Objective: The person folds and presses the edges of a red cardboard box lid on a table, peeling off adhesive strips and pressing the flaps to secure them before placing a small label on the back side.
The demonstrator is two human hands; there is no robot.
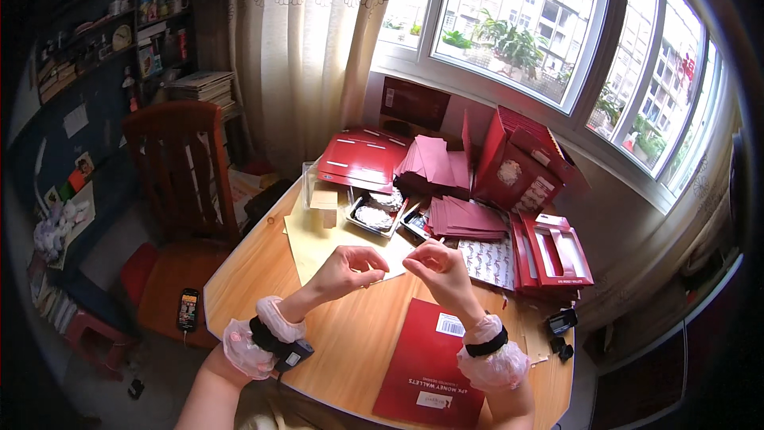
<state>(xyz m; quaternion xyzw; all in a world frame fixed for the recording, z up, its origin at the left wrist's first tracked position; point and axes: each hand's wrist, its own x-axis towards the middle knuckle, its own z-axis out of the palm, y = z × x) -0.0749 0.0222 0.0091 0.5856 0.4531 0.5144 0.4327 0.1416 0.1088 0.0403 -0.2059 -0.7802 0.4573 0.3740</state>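
Over the middle of the wooden table (334, 350), my left hand (348, 272) and my right hand (442, 274) face each other with a small gap between them. Both have thumb and fingertips pinched together. Whatever they may hold is too small to make out. Beneath my right forearm lies a flat dark red packet (418, 350) with white labels. Past the left hand is a pale yellow sheet (301, 240). Small black-edged trays with white pieces (372, 217) stand just beyond both hands. A stack of dusty-pink envelopes (468, 219) rests on a white patterned sheet (487, 261).
Red folded card sleeves (557, 251) with cut-out windows fill the right side. Behind stand a large red box (513, 163), more pink envelopes (430, 161) and glossy red packets (360, 155). A clear container (321, 197) sits at the left edge. A wooden chair (187, 183) holds a phone (189, 309).
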